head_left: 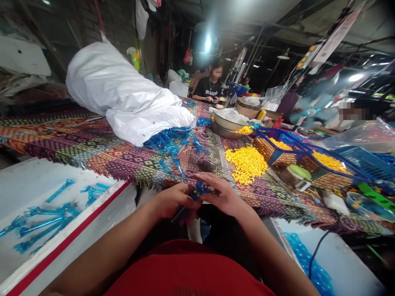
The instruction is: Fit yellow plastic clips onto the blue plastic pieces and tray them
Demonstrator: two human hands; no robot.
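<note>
Just past the table's front edge, my left hand (178,200) is closed around a blue translucent plastic piece (200,189), with a thin part angling down below the fingers. From the other side my right hand (220,193) grips the same piece, thumb and fingers bent against it. Fingers cover much of it, so its full shape is hidden. A heap of small dark bits (205,165) lies beyond the hands. To its right spreads a pile of small yellow plastic parts (247,163). Blue translucent pieces (168,142) spill from a large white sack (129,86).
A patterned fringed cloth (101,160) covers the table. Blue baskets (277,154) of yellow parts and metal bowls (226,129) stand right. A white box (77,242) holds blue pieces at left; another box (348,255) sits lower right. A person (211,88) works across the table.
</note>
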